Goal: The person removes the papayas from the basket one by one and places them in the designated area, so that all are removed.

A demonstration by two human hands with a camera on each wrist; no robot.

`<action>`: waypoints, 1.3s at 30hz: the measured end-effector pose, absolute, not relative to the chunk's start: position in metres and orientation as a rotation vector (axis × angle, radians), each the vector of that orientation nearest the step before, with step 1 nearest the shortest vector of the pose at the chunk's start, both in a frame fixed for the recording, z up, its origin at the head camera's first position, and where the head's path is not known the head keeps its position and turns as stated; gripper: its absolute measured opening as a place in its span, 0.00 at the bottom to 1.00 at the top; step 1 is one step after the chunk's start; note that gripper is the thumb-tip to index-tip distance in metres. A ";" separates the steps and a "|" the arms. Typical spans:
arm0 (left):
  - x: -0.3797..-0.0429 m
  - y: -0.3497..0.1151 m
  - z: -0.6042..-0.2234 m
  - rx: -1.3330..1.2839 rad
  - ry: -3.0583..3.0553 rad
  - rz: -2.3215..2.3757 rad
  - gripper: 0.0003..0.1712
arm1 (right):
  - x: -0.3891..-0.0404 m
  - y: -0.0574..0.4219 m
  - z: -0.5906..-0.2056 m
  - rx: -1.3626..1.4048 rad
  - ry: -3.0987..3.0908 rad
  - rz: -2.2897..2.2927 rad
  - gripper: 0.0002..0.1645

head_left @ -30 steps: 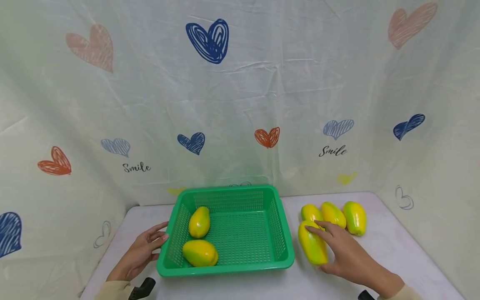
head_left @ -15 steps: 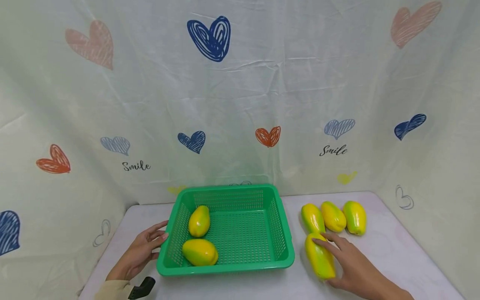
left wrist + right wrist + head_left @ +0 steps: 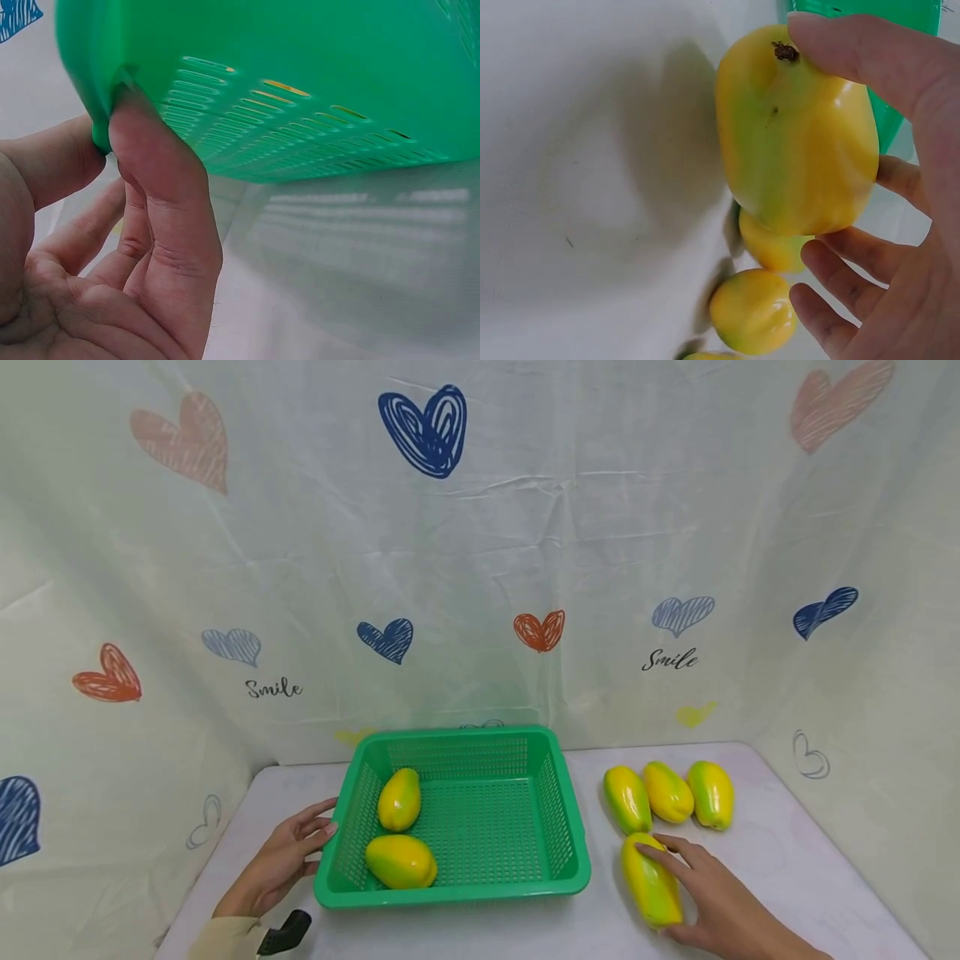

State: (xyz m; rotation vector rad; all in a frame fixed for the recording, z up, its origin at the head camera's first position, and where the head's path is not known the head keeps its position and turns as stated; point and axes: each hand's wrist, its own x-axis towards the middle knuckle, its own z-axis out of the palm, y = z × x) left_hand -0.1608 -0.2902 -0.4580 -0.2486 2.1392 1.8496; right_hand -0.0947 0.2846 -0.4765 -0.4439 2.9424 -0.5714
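Thumb and fingers of the right hand are bent round a yellow-green papaya, gripping it. Seen from the right wrist, the thumb tip presses beside the dark stem scar, while fingers meet the opposite end and the lowest ones curl loosely, apart from the skin. This held papaya is outside the green plastic basket, to the right of its near right corner; whether it touches the white tabletop cannot be told.

Left of the basket, the left hand is partly curled and pinches the rim, with digits on both sides of the edge, the other fingers loosely bent beneath.

Inside the rectangular, slotted basket two papayas lie along the left side: the far one points front to back, the near one lies crosswise just in front of it.

Beyond the right hand, three more papayas sit in a row on the tabletop: a left one close to the held fruit's far end, a middle one and a right one. Behind hangs a pale cloth printed with hearts and "Smile".
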 end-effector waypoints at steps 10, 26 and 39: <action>-0.162 -0.291 -0.459 -0.262 2.146 1.846 0.36 | -0.095 0.292 -0.483 -0.459 2.978 -0.531 0.58; -0.162 -0.291 -0.460 -0.266 2.157 1.835 0.36 | -0.099 0.296 -0.493 -0.558 3.063 -0.487 0.60; -0.161 -0.291 -0.460 -0.262 2.148 1.845 0.36 | -0.098 0.295 -0.491 -0.573 3.062 -0.508 0.63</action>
